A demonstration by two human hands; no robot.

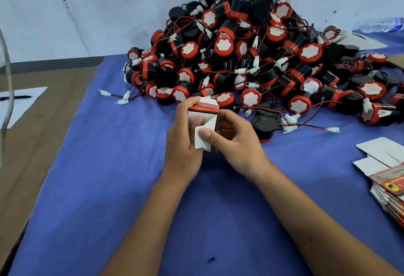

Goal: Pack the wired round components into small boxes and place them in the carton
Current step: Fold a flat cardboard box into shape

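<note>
— From the head view, at the centre of the blue counter [109, 188], both hands are on one small box [204, 112]: the left hand [183, 142] grips its side, and the right hand [231, 138] grips the other side, thumb pressing a white flap [200, 139].

— Is a component inside?

— Cannot tell; the box walls hide it. The pile of wired round components [251, 57] sits at twelve to two o'clock, just beyond the hands.

— What could go wrong?

— If that thumb presses hard, the flap may crease instead of tucking — thin card, I'd judge. A trailing wire [306, 126] could also get pinched in the closure.

— And the carton?

— Not in view. Flat boxes [387, 179] wait at three o'clock — a sweeping elbow could scatter them.
</note>
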